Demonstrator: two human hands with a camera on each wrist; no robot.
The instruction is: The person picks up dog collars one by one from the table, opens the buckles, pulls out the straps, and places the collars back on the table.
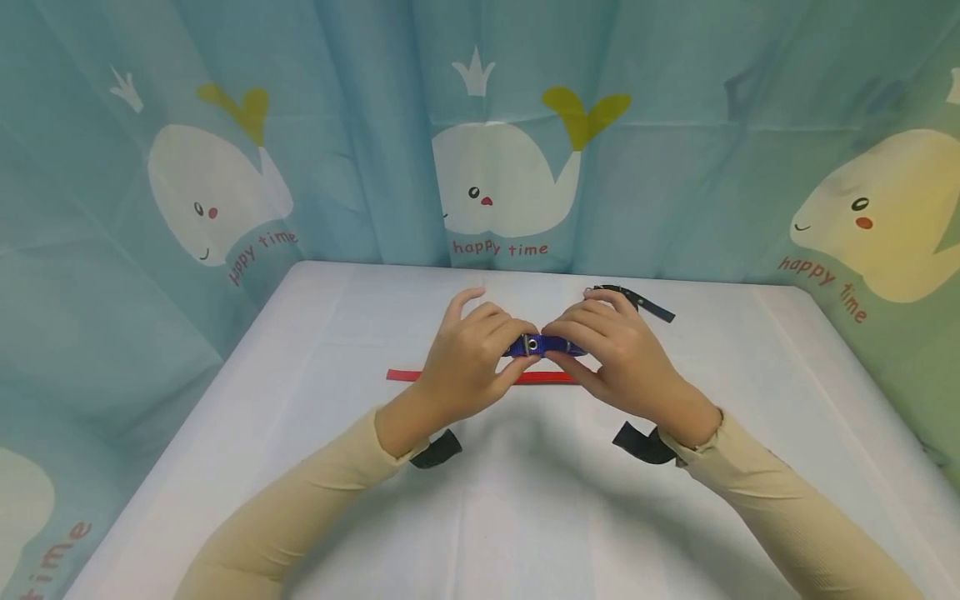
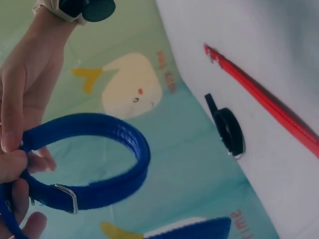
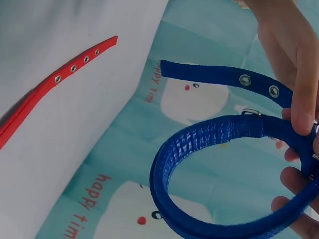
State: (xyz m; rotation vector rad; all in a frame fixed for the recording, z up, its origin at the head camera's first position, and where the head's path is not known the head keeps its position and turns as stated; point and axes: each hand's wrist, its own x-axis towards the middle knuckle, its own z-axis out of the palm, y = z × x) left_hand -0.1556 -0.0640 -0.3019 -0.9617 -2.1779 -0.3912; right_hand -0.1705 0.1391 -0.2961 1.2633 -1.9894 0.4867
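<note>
A blue collar (image 1: 557,345) is held up between both hands above the table. My left hand (image 1: 476,354) pinches it beside the metal buckle (image 1: 527,345), thumb below and fingers above. My right hand (image 1: 618,350) pinches the band just to the right of the buckle. The collar (image 2: 142,159) is bent into a loop, with a metal loop (image 2: 67,198) on the band. From the fingers, a loose strap end (image 3: 199,73) with metal eyelets sticks out in the right wrist view. Fingers hide part of the buckle.
Behind the hands' wrists, a red collar (image 1: 551,377) lies straight across the white table (image 1: 495,517). A black collar (image 1: 652,307) lies at the back right, partly hidden by the right hand. A blue whale-print curtain (image 1: 360,167) hangs around the table.
</note>
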